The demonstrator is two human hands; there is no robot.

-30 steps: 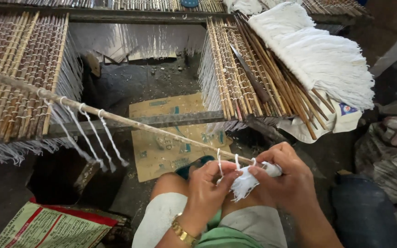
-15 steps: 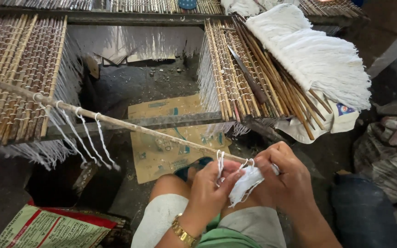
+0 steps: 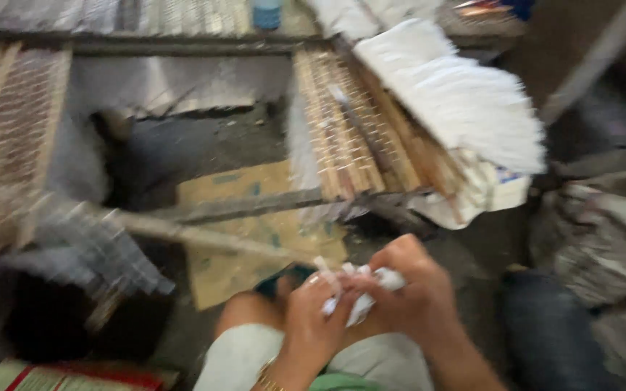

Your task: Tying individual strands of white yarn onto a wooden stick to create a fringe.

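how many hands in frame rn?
2. Left hand and right hand, both bottom centre, closed together on a bunch of white threads. Frame is blurred; no others visible.

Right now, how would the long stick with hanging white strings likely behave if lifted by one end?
The stick looks thin and long, so probably light and a little springy. The strings hang loose, so they would likely swing. Both hands bunch white threads, which appear soft.

A small bunch of white threads (image 3: 360, 293) sits pinched between the left hand (image 3: 313, 322) and right hand (image 3: 411, 293); a thin stick (image 3: 204, 235), blurred, slants away leftward from them.
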